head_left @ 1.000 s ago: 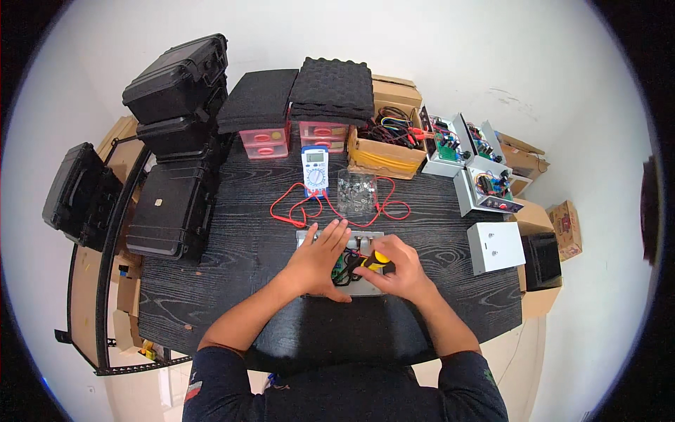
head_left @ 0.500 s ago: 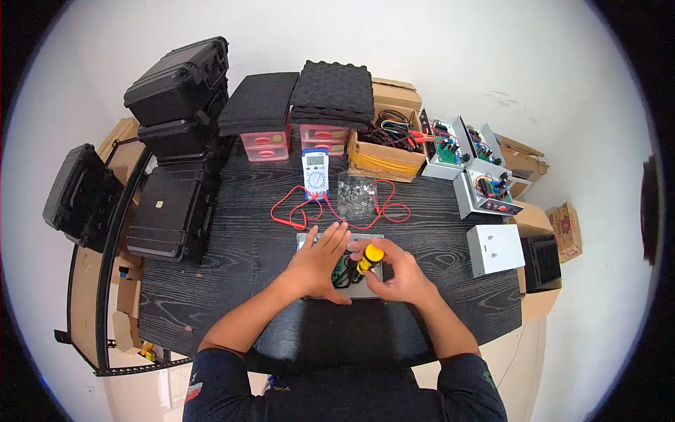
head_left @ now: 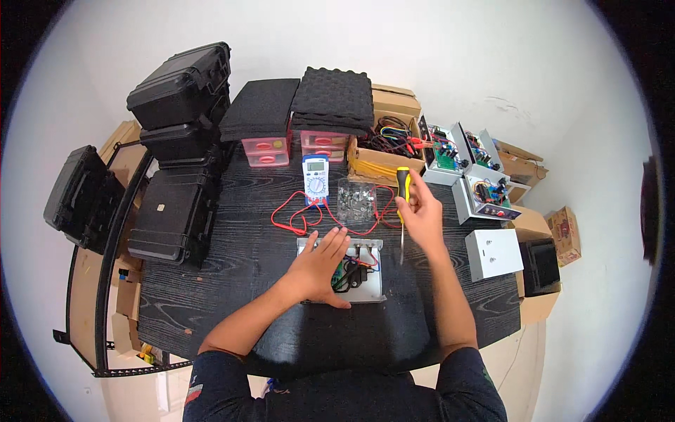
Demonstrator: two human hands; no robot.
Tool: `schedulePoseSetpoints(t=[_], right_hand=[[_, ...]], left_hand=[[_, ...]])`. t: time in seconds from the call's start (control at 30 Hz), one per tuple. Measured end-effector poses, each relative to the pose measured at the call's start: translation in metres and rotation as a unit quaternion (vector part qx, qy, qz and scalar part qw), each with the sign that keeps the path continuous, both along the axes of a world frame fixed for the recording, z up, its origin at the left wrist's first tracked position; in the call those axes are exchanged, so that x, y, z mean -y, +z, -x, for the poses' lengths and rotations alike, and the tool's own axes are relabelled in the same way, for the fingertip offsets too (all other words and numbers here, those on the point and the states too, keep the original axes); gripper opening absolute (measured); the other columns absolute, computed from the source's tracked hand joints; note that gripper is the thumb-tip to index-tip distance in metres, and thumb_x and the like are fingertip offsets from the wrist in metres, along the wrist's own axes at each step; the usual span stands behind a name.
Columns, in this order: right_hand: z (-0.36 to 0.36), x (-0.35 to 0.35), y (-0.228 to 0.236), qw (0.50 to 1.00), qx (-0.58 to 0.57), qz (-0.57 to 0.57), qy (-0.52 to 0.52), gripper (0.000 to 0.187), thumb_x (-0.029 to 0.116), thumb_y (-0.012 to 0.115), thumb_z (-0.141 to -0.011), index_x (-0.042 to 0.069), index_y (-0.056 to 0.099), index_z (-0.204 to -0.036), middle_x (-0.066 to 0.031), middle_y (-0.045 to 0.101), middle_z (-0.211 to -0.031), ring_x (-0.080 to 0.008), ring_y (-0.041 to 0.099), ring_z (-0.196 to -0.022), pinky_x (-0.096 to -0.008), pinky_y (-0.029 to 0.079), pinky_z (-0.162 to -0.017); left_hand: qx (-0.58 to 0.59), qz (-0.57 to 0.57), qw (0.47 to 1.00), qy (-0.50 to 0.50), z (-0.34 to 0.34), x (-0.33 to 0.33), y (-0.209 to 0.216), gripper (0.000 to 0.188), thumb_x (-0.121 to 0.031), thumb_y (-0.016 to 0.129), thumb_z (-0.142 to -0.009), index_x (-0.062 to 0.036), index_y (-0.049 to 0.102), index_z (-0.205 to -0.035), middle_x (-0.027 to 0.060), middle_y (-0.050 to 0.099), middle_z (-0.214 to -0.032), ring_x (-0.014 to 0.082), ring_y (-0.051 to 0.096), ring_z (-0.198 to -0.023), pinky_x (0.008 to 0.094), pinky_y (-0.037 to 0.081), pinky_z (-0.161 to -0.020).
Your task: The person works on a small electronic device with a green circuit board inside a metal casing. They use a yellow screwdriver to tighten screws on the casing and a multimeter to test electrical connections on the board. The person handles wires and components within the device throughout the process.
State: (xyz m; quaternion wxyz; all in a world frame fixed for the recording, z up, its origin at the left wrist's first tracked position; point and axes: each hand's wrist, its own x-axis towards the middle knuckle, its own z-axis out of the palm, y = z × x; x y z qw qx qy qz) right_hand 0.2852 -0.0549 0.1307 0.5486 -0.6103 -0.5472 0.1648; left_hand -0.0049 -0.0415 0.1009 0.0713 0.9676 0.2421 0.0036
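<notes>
In front of me lies an open metal enclosure (head_left: 373, 287) with a green circuit board, wires and a black part inside. My left hand (head_left: 320, 267) rests over its left side, fingers spread, thumb toward the near edge. Up and to the right of the enclosure, my right hand (head_left: 424, 216) grips a yellow and black screwdriver (head_left: 403, 184), its shaft pointing down toward me. Left of that hand sits a clear tray of small hardware (head_left: 356, 202). Beside the tray is a blue and white multimeter (head_left: 316, 181) with red leads (head_left: 279, 224).
Black hard cases (head_left: 169, 214) are stacked at left. Pink drawer boxes (head_left: 268, 151) under black foam (head_left: 334, 98) stand at the back, near a cardboard box of cables (head_left: 387, 165). Open circuit units (head_left: 485, 197) and a closed white box (head_left: 494, 254) line the right.
My right hand has lifted the screwdriver off the enclosure and carried it away, up and to the right. The enclosure's right part now shows. My left hand stays in place.
</notes>
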Motion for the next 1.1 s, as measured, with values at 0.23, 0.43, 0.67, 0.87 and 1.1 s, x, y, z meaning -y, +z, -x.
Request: schedulePoseSetpoints(t=[0.23, 0.43, 0.67, 0.87, 1.1], right_hand=[[-0.047, -0.048, -0.071, 0.966, 0.215, 0.124, -0.065, 0.053, 0.012, 0.083, -0.083, 0.004, 0.069, -0.134, -0.0269, 0.075, -0.107, -0.0457, 0.073, -0.098, -0.05, 0.059, -0.089], [-0.05, -0.056, -0.091, 0.969, 0.214, 0.113, -0.046, 0.044, 0.012, 0.083, -0.083, 0.002, 0.071, -0.124, -0.0255, 0.075, -0.112, -0.0441, 0.072, -0.103, -0.0501, 0.058, -0.092], [-0.01, -0.01, -0.063, 0.977, 0.214, 0.003, 0.023, 0.022, 0.015, 0.075, -0.092, 0.001, 0.073, -0.108, -0.0183, 0.075, -0.102, -0.0369, 0.072, -0.091, -0.0429, 0.058, -0.085], [0.027, 0.041, -0.047, 0.956, 0.232, 0.022, 0.18, 0.019, 0.008, 0.072, -0.093, 0.003, 0.073, -0.111, -0.017, 0.076, -0.107, -0.0361, 0.073, -0.101, -0.0444, 0.058, -0.09], [0.025, 0.082, -0.044, 0.957, 0.239, 0.035, 0.163, 0.024, -0.003, 0.064, -0.09, 0.004, 0.072, -0.112, -0.0175, 0.065, -0.091, -0.0378, 0.07, -0.087, -0.0467, 0.056, -0.079]], left_hand=[[0.0, 0.0, 1.0, -0.005, -0.001, -0.001, 0.001, 0.149, -0.089, 0.074, -0.064, 0.007, 0.022, -0.165, 0.024, 0.018, -0.174, 0.0358, 0.014, -0.164, 0.0598, 0.012, -0.13], [-0.009, -0.001, 1.0, -0.005, -0.001, 0.0, 0.0, 0.149, -0.089, 0.074, -0.064, 0.0076, 0.021, -0.165, 0.0243, 0.018, -0.175, 0.0355, 0.012, -0.164, 0.0594, 0.01, -0.131], [0.008, 0.004, 1.0, -0.006, 0.0, -0.001, -0.003, 0.149, -0.088, 0.074, -0.065, 0.0085, 0.021, -0.164, 0.0252, 0.018, -0.174, 0.0362, 0.012, -0.164, 0.0599, 0.01, -0.131], [0.028, 0.014, 0.999, -0.028, 0.002, -0.004, -0.004, 0.151, -0.088, 0.077, -0.063, 0.0082, 0.021, -0.164, 0.0255, 0.018, -0.174, 0.0385, 0.013, -0.164, 0.0632, 0.011, -0.129], [0.03, 0.062, 0.993, -0.097, 0.007, -0.014, 0.011, 0.152, -0.076, 0.089, -0.052, 0.0021, 0.024, -0.166, 0.0246, 0.018, -0.175, 0.0396, 0.012, -0.164, 0.0648, 0.013, -0.129]])
